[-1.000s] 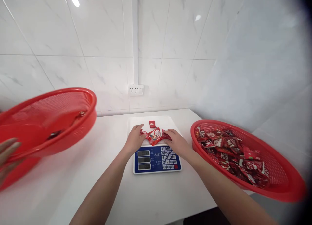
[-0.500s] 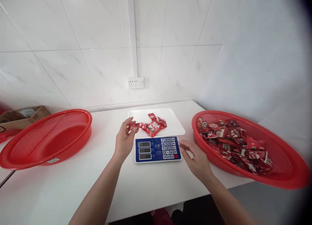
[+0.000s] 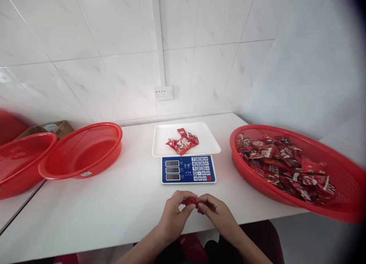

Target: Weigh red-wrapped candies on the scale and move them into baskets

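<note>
Near the table's front edge, my left hand (image 3: pixel 175 214) and my right hand (image 3: pixel 217 214) pinch a small red snack packet (image 3: pixel 192 200) between them. Fingers cover much of the packet. Just beyond them is a digital scale (image 3: pixel 188 170) with a blue keypad panel and three displays. Several red snack packets (image 3: pixel 183 142) lie together on the scale's white pan (image 3: pixel 161 140).
To the right, a red plastic basket (image 3: pixel 236 142) holds many red packets. On the left are a red basket (image 3: pixel 114 157) and another red basket (image 3: pixel 28 187), with a cardboard box (image 3: pixel 63 128) behind. A wall socket (image 3: pixel 163 92) sits above the table.
My left hand has taken a small packet from the scale pan back toward the table's front edge. My right hand has come in from beside the scale to grip it too. The view has turned left.
</note>
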Tool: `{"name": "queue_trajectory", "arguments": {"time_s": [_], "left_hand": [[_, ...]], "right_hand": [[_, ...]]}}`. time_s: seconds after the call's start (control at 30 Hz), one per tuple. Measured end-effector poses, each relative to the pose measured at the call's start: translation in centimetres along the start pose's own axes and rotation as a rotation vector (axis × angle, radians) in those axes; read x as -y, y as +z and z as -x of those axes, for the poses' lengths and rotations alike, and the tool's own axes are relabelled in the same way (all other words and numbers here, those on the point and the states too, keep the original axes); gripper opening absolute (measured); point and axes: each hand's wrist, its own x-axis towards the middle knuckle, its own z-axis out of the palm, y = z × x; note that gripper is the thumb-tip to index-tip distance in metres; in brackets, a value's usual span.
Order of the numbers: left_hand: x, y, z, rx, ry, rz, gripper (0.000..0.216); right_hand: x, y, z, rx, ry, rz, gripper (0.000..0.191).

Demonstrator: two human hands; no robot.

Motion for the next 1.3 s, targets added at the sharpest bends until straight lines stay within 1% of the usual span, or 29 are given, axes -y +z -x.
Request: {"name": "queue_trajectory", "arguments": {"time_s": [0.07, 0.17, 0.27, 0.37, 0.43, 0.5, 0.6, 0.7, 0.8, 0.9, 1.0, 1.1, 1.3], "left_hand": [[0.2, -0.3, -0.2, -0.022, 0.019, -0.010, 0.026], [0.7, -1.0, -0.5, -0.105, 0.049, -0.069, 0.031], [1.4, -1.8, -0.9, -0.204, 0.094, -0.140, 0.025], [2.2, -2.4, -1.3, -0.263, 0.167, -0.184, 0.021], [2.9, -2.6, -1.4, -0.286, 0.201, -0.200, 0.020], [3.6, -2.7, -1.5, -0.303, 0.218, -0.207, 0.019], [4.3, -2.7, -1.3, -0.319, 0.210, -0.189, 0.020], [4.5, -2.6, -1.2, -0.317, 0.185, -0.173, 0.021], [4.2, -2.4, -1.1, -0.250, 0.178, -0.209, 0.020], [4.0, -2.2, -1.0, -0.169, 0.232, -0.271, 0.019], [4.0, -2.0, -1.0, -0.121, 0.274, -0.311, 0.018], [4.1, -2.0, -0.9, -0.098, 0.265, -0.325, 0.018], [4.0, -2.0, -1.0, -0.083, 0.257, -0.340, 0.018]], "right_hand": [[0.3, -0.3, -0.4, -0.028, -0.025, 0.070, 0.027], [1.1, -1.6, -1.8, -0.173, -0.071, 0.172, 0.027], [2.8, -3.3, -4.5, -0.333, -0.096, 0.242, 0.029], [4.7, -4.9, -7.7, -0.463, -0.169, 0.359, 0.032], [5.6, -5.6, -9.4, -0.517, -0.223, 0.452, 0.036], [6.0, -5.8, -10.0, -0.538, -0.254, 0.495, 0.042], [5.4, -5.6, -9.1, -0.517, -0.274, 0.465, 0.043], [3.4, -4.9, -7.1, -0.473, -0.242, 0.442, 0.040], [0.8, -3.7, -5.2, -0.392, -0.166, 0.416, 0.038], [-1.6, -2.4, -3.7, -0.284, -0.120, 0.420, 0.036], [-3.3, -1.5, -2.8, -0.213, -0.087, 0.436, 0.035], [-4.1, -1.1, -2.3, -0.197, -0.076, 0.446, 0.034], [-4.2, -1.1, -2.4, -0.206, -0.069, 0.456, 0.034]]}}
